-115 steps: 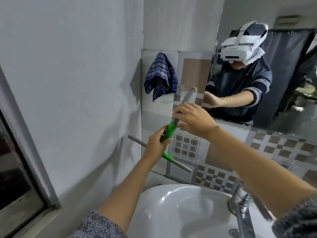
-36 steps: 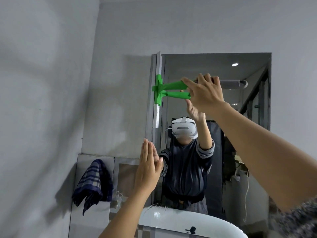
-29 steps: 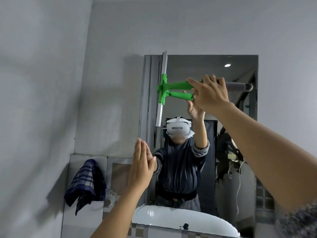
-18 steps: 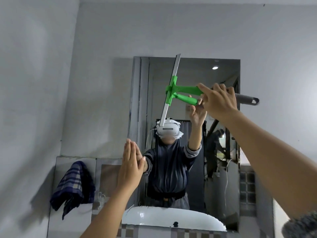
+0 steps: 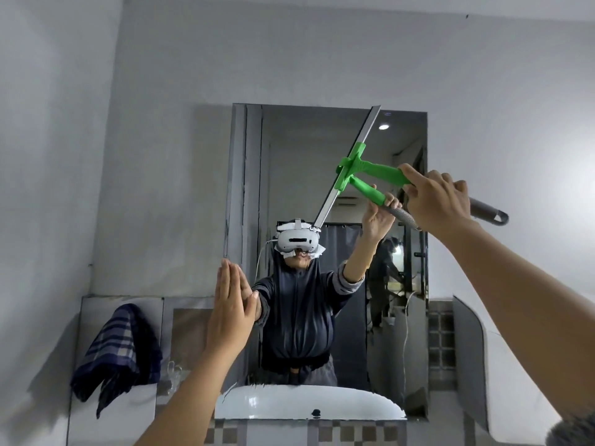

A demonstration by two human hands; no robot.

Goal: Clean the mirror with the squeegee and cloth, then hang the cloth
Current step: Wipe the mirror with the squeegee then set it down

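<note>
A rectangular mirror (image 5: 302, 149) hangs on the grey wall above the basin. My right hand (image 5: 436, 201) grips the handle of a green squeegee (image 5: 370, 170); its metal blade lies tilted against the upper right part of the glass. My left hand (image 5: 231, 313) is flat, fingers together and upright, pressed at the mirror's lower left edge. A blue plaid cloth (image 5: 117, 352) hangs on the tiled wall at the lower left, away from both hands.
The mirror reflects a white basin, a person with a headset and a dark curtain behind. Patterned tiles (image 5: 441, 336) run along the wall below and beside the mirror. A bare grey side wall (image 5: 48, 188) stands close on the left.
The squeegee has travelled from the mirror's left edge to its upper right, its blade tilting from upright to slanted. My left hand stayed flat at the lower left edge.
</note>
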